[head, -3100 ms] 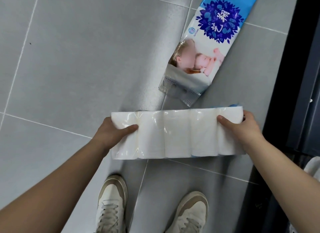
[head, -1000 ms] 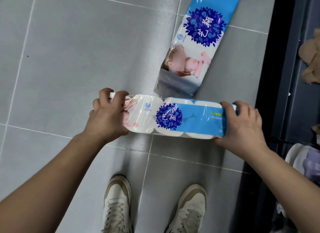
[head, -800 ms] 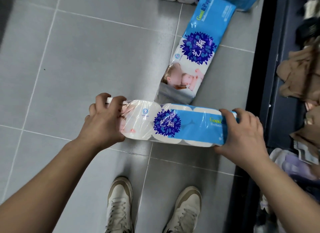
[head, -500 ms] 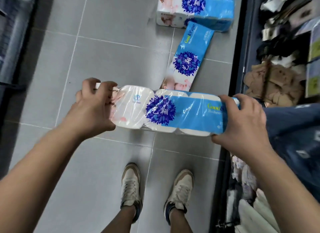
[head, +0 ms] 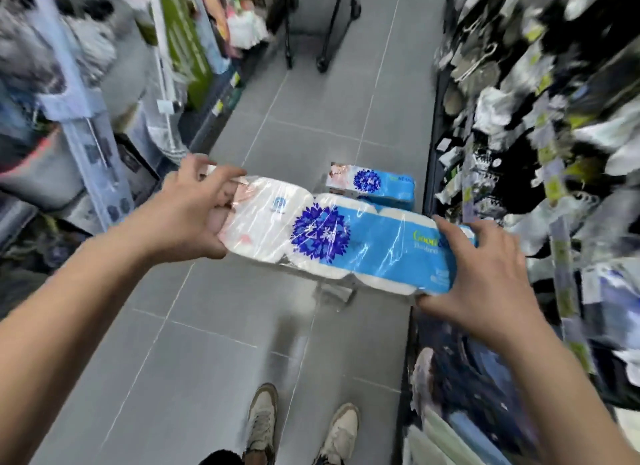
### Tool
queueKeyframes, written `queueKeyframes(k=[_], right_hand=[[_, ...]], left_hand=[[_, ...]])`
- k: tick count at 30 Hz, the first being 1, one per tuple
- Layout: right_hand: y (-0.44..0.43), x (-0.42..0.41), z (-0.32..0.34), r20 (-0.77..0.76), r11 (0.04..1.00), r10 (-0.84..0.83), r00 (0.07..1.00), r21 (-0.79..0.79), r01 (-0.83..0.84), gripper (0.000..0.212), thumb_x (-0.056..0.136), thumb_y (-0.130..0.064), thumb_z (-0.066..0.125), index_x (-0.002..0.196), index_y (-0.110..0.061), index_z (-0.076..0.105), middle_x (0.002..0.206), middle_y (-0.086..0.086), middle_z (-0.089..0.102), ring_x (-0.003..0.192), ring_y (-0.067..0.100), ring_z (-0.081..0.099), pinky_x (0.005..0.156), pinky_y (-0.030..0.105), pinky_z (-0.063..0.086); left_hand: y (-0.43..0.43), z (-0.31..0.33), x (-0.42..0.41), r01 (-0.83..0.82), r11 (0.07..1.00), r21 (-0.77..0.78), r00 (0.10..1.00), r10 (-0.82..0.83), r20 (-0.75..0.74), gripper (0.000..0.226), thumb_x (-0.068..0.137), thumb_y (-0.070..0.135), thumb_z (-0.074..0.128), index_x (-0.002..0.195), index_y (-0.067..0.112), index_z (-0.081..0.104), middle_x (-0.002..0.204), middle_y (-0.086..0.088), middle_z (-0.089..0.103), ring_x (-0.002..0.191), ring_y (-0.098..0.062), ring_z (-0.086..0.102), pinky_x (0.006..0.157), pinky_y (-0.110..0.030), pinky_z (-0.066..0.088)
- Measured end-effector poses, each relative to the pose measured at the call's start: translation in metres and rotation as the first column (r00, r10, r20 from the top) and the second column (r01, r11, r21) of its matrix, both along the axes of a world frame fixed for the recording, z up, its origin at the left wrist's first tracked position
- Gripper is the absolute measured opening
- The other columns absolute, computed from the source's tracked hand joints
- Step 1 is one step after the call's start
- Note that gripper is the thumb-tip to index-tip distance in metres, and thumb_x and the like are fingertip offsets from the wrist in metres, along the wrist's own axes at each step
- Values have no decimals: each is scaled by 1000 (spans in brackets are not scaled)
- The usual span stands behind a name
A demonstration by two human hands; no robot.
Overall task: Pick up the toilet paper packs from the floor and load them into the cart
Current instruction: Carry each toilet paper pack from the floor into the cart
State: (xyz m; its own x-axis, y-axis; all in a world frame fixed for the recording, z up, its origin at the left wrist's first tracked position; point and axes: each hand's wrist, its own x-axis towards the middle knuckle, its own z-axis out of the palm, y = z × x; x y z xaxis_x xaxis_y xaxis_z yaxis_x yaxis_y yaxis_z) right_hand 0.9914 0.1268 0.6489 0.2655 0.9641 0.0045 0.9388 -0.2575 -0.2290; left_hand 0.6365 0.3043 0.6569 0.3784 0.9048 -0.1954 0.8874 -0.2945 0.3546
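I hold a long blue and white toilet paper pack (head: 339, 241) level in front of me, well above the floor. My left hand (head: 194, 212) grips its left end and my right hand (head: 481, 274) grips its right end. Behind it another toilet paper pack (head: 377, 184) lies on the grey tiled floor, partly hidden by the held one. The cart (head: 318, 25) stands far up the aisle; only its black legs and wheels show at the top edge.
I stand in a narrow shop aisle. Blurred shelves of goods (head: 86, 101) line the left side and racks of hanging items (head: 536, 118) line the right. My two white shoes (head: 301, 426) are on the floor (head: 207, 343) below.
The view has swung up from the floor to the aisle, bringing the cart's legs and both shelf rows into sight. The pack has risen with both hands still on its ends.
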Motion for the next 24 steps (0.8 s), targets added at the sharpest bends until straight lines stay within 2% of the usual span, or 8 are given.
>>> queueKeyframes(k=[4,6,9,11,14,17,21,24], right_hand=[[-7,2,96,37,999,19,999,-41,-18,118,42,-70,55,152,-31,43,133,15,46,126,37,42,110,51,34],[-11,2,136,62,997,42,997,-61,-39,120,42,-69,57,155,-35,38,137,11,44,131,33,40,112,45,31],[-16,0,185,86,998,60,995,-42,-56,119,49,-64,66,159,-41,26,144,6,37,138,26,30,116,39,24],[-20,-1,211,116,997,70,991,-20,-68,119,52,-65,68,159,-43,22,145,6,35,139,26,29,118,39,22],[-25,-3,241,156,996,75,985,29,-81,118,51,-70,65,158,-43,23,144,5,37,137,27,34,119,39,27],[-28,-4,259,149,991,79,986,96,-94,116,50,-73,62,157,-46,27,141,4,41,135,25,39,115,38,32],[-30,-7,271,124,989,90,988,108,-104,115,52,-73,64,157,-50,24,136,-4,40,132,18,38,113,35,35],[-25,-13,278,102,986,105,989,116,-117,114,51,-72,63,156,-50,25,133,-7,39,130,15,37,112,33,35]], left_hand=[[-10,94,-9,68,997,30,997,-67,-33,106,51,37,80,144,53,34,146,-6,28,138,-35,38,115,-47,41],[-17,130,-15,103,993,51,994,-101,-41,98,52,41,78,138,60,35,148,1,28,140,-30,36,116,-43,40],[-24,175,-21,75,994,76,996,-79,46,107,48,39,75,144,56,31,141,9,25,136,-26,42,109,-45,47],[-28,201,-23,92,989,114,992,-102,76,103,50,34,77,140,58,33,135,12,26,133,-23,45,108,-39,46],[-29,232,-27,125,981,149,986,-139,91,103,48,37,75,136,63,28,136,12,26,130,-21,45,105,-35,46],[-25,255,-30,143,974,173,985,-157,70,108,46,43,73,144,58,30,145,8,25,132,-22,44,102,-37,51],[-21,271,-37,170,966,194,974,-195,113,111,44,45,73,148,53,33,144,8,26,136,-19,39,111,-36,45],[-17,278,-45,189,965,182,971,-211,113,109,50,40,78,148,52,32,143,9,25,133,-18,40,107,-31,47]])
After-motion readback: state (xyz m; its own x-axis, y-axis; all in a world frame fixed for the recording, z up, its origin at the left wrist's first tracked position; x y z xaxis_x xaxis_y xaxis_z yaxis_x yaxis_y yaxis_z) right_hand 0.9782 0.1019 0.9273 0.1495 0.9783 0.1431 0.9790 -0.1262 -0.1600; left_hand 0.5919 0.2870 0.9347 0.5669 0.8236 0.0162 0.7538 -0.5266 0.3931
